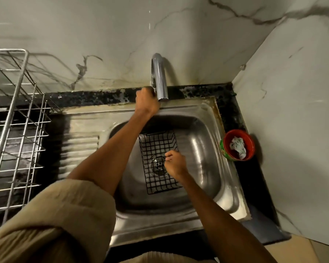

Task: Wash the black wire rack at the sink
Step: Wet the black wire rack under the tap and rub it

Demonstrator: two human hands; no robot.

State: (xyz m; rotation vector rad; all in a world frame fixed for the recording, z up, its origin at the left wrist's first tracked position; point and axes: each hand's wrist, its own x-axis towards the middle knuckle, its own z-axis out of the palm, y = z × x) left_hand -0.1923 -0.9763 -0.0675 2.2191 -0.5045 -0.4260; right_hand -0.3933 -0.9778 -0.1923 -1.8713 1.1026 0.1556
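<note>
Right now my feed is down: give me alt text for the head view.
A black wire rack sits in the steel sink over the drain, its right edge gripped by the right hand. The left hand grips the base of the chrome tap; no water visibly runs.

Right hand [176, 164] grips black wire rack [158, 160] edge over sink [203, 149] drain; left hand [146, 101] grips tap [160, 78].
</note>
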